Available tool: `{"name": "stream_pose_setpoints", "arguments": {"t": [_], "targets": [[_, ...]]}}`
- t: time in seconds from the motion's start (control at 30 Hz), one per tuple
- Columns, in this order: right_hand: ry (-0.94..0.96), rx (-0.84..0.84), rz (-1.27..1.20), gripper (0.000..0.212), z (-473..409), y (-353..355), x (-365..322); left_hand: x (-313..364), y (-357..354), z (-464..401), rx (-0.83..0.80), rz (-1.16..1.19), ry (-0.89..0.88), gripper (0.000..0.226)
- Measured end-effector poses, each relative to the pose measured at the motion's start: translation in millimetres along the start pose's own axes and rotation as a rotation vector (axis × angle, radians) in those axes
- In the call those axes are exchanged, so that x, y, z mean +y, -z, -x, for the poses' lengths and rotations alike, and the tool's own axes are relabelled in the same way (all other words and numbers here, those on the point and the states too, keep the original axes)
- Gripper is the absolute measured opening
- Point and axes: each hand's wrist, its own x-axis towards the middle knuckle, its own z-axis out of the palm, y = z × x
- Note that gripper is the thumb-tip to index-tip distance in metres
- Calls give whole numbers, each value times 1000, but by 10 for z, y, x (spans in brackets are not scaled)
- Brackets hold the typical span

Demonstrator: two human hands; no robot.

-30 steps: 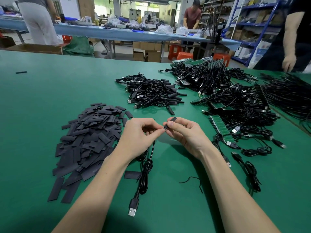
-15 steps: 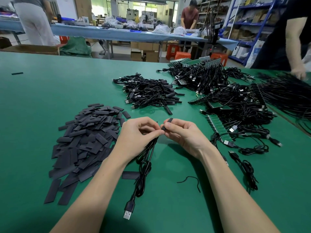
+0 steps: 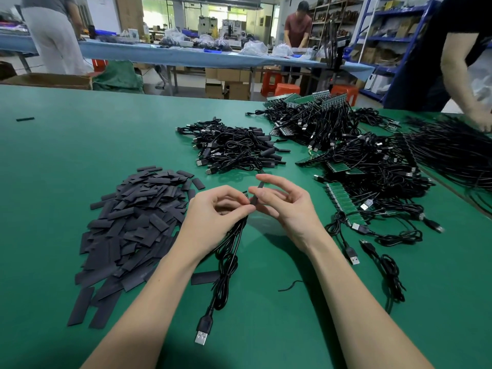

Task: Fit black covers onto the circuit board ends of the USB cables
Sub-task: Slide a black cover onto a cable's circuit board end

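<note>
My left hand [image 3: 215, 211] pinches the circuit-board end of a black USB cable [image 3: 226, 265]; a sliver of the green board [image 3: 245, 194] shows above my fingertips. The cable hangs down to its plug [image 3: 202, 332] on the green table. My right hand [image 3: 287, 206] pinches a black cover [image 3: 256, 197] between thumb and finger, held upright right against the board end. The other right fingers are spread. How far the cover sits over the board is hidden by my fingers.
A heap of loose black covers [image 3: 133, 225] lies at the left. A pile of covered cables [image 3: 234, 147] sits behind my hands. Uncovered cables with green board strips [image 3: 346, 203] crowd the right. Another person's arm [image 3: 463, 83] works at the far right.
My right hand has loosened its curl and spread its fingers, and the cover now stands more upright against the board end. The left hand keeps its pinch on the cable.
</note>
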Motion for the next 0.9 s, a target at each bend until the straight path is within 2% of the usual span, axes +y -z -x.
{"name": "stream_pose_setpoints", "arguments": {"t": [0.1, 0.23, 0.9], "targets": [[-11, 31, 0, 26, -1, 1, 17, 12, -9, 5, -2, 20, 6, 12], [-24, 54, -4, 31, 11, -9, -8, 31, -17, 14, 3, 14, 9, 11], [-27, 43, -61, 23, 14, -39, -28, 11, -24, -11, 14, 52, 7, 16]]}}
